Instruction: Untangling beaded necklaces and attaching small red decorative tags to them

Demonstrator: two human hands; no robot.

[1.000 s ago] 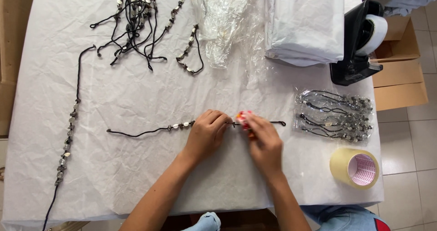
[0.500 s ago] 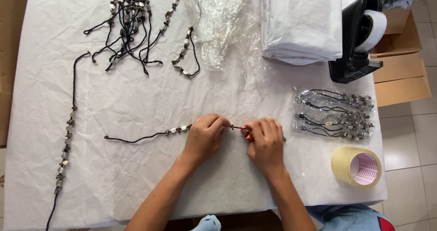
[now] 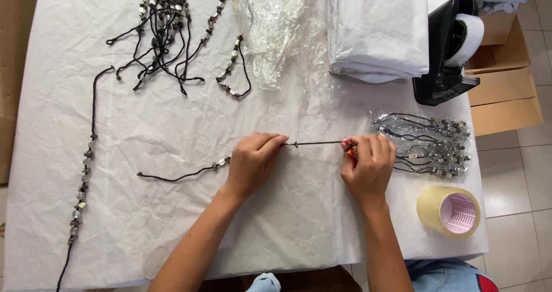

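**Cord drawn taut between two hands over a white-covered table**

Left hand [image 3: 253,162] lay palm down near the middle of the table [image 3: 299,234]; fingers closed together, their tips pinching a black cord [image 3: 313,143] just left of a small knot; the beaded part of that cord ran under the hand, and its tail [image 3: 172,178] trailed out leftward across the white paper, a few silvery beads showing beside the wrist.

Right hand [image 3: 371,165] sat to the right, fingers curled in and pressed around the cord's other end; a small red and green object [image 3: 350,150] showed between fingertips and thumb; what it was could not be told. The cord ran straight and tight between the two hands, just above the paper.

Just right of the right hand, touching or nearly so, lay a clear bag of finished necklaces [image 3: 428,145]; below that, near the table edge, a roll of tan tape [image 3: 448,211]. A black tape dispenser [image 3: 445,56] stood at the upper right, beside a folded stack of white sheets [image 3: 376,27]; crumpled clear plastic bags [image 3: 276,22] lay left of the stack.

Upper left held a tangled heap of beaded cords [image 3: 161,33]; one long beaded necklace [image 3: 86,165] stretched down the left side of the table, well apart from the hands. Cardboard boxes [image 3: 503,91] stood on the tiled floor to the right.
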